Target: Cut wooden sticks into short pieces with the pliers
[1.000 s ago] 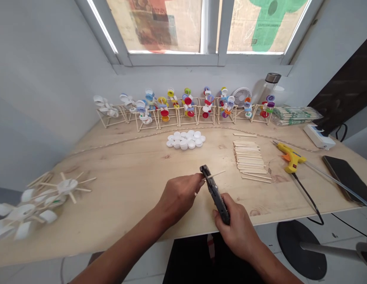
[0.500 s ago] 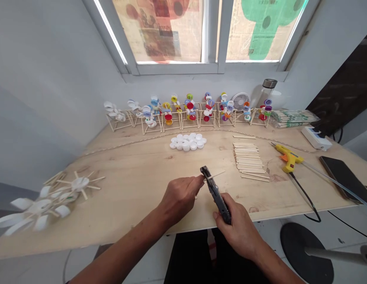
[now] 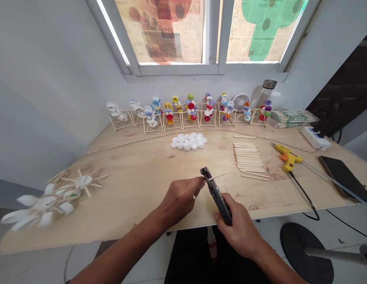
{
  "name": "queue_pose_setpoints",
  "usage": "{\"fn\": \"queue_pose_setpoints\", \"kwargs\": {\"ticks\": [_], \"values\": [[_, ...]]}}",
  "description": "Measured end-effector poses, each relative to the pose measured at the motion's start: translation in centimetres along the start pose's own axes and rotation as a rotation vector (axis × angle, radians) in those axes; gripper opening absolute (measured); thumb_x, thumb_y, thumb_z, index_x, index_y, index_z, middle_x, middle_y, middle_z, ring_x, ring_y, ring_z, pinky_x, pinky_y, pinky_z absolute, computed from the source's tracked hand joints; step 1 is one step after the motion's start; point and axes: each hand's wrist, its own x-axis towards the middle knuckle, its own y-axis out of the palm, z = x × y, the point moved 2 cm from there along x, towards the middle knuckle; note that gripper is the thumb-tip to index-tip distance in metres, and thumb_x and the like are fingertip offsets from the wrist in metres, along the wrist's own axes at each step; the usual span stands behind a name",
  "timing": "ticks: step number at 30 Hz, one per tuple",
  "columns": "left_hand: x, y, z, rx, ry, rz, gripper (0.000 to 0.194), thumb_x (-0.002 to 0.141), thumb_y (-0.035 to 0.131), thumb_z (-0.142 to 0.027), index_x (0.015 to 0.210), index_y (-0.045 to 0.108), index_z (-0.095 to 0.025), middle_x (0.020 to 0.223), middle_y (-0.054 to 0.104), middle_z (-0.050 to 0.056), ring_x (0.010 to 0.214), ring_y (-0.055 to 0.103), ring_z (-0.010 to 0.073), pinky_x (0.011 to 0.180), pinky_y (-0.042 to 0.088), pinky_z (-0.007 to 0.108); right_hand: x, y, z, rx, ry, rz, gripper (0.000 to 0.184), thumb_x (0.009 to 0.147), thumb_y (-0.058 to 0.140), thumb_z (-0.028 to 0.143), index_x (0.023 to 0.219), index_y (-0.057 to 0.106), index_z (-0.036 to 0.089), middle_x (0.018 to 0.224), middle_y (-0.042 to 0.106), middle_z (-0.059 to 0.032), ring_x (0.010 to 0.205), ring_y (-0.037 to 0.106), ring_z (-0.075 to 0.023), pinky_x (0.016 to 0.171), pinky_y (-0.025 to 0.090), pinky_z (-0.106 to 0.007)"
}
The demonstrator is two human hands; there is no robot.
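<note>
My right hand is wrapped round the handles of dark multi-tool-like pliers, their head angled up and left. A thin wooden stick lies across the jaws and sticks out to their right. The fingers of my left hand pinch together at the stick's left end, close against the plier head. A small pale bit shows at the lower fingers of that hand; what it is I cannot make out. Beyond my hands lies a cluster of white bottle caps. Cut sticks lie in a stack to the right.
A yellow glue gun with its cord lies right, beside a dark phone and a power strip. Small stick frames with coloured cap wheels line the back. White wheels sit at the left.
The view has shifted slightly. Both hands keep nearly the same pose, with the stick still across the plier jaws.
</note>
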Motion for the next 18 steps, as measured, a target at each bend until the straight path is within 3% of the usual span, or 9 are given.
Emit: {"fn": "queue_pose_setpoints", "kwargs": {"ticks": [9,18], "values": [[0.39,-0.45,-0.27,-0.149,-0.072,0.029,0.016,0.088,0.033,-0.016,0.083,0.049,-0.016,0.049,0.043,-0.006,0.039,0.040,0.0072,0.042,0.027,0.018,-0.15,0.10,0.02,-0.009,-0.032,-0.022,0.020,0.073,0.048,0.013,0.092,0.049,0.020,0.067,0.054,0.0032,0.058,0.049,-0.0130,0.055,0.036,-0.022],[0.36,-0.65,-0.20,-0.320,-0.166,0.131,0.016,0.089,0.034,-0.017,0.085,0.050,-0.016,0.054,0.046,-0.005,0.044,0.042,0.0068,0.045,0.029,0.018,-0.21,0.16,-0.07,0.017,-0.038,-0.019,0.020,0.073,0.048,0.014,0.092,0.048,0.020,0.067,0.052,0.0039,0.057,0.047,-0.0127,0.054,0.036,-0.022]]}}
